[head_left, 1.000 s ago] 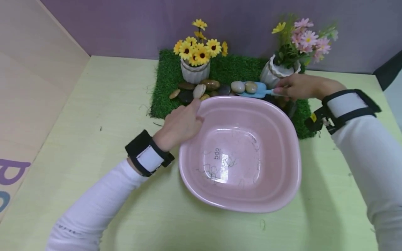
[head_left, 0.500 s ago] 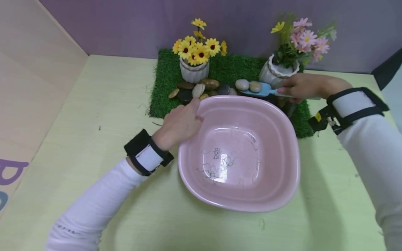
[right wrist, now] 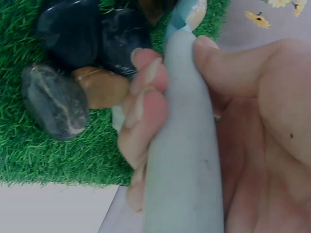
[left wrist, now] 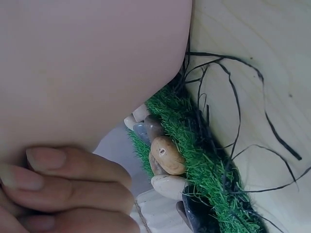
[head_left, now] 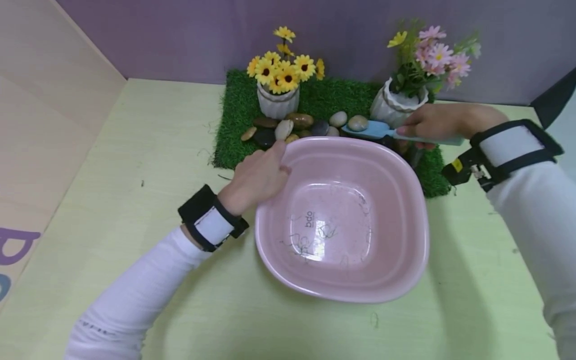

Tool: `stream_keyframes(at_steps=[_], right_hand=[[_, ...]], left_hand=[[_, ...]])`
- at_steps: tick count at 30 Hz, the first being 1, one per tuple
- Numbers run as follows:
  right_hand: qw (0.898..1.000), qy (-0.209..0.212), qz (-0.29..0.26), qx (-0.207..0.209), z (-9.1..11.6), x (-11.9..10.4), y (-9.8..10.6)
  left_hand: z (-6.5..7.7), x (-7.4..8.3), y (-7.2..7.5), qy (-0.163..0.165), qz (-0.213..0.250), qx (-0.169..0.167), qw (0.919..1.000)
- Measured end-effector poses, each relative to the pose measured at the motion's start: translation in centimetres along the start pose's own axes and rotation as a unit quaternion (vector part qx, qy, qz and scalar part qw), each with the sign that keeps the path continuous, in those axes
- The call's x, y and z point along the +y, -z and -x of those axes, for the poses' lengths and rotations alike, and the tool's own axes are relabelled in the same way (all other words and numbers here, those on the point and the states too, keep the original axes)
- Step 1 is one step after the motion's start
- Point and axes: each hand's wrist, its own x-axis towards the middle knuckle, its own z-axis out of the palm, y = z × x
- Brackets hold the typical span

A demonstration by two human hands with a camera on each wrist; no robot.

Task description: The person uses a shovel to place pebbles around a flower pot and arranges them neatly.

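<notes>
My left hand [head_left: 261, 172] grips the upper left rim of a pink plastic basin [head_left: 400, 240]. In the left wrist view, its curled fingers [left wrist: 73, 189] lie against the basin's outer wall. With my right hand [head_left: 432, 122] I hold a small hand trowel by its pale handle [right wrist: 184, 131]. The trowel's blue blade [head_left: 374, 130] points left, low over the row of stones behind the basin. A tan stone [head_left: 358, 123] rests on the front of the blade. Just left of the blade tip sits a pale grey stone [head_left: 338, 119].
Several dark and brown stones [head_left: 300, 120] line an artificial grass mat [head_left: 238, 100]. White pots of yellow flowers [head_left: 278, 102] and pink flowers [head_left: 438, 55] stand on it near the purple wall. Grass strands lie on the basin's bottom; dark strands [left wrist: 238, 97] lie on the table.
The trowel shifted slightly right. The pale grey stone, earlier at the blade's front, has slipped left off the tip; the tan stone now sits nearer the tip. The left hand and basin stayed almost still.
</notes>
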Motion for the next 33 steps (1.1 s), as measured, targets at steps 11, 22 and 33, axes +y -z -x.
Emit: stream_keyframes(at_steps=[11, 22, 33], right_hand=[[1.000, -0.002, 0.019, -0.017, 0.8, 0.6, 0.4], [0.999, -0.026, -0.006, -0.035, 1.7, 1.8, 0.2], [0.993, -0.040, -0.102, 0.049, 4.5, 5.7, -1.3]], left_hand=[[0.0, 0.1, 0.1, 0.002, 0.004, -0.002, 1.0000], [0.0, 0.1, 0.1, 0.005, 0.004, -0.004, 1.0000], [0.1, -0.1, -0.1, -0.005, 0.008, 0.004, 0.9999]])
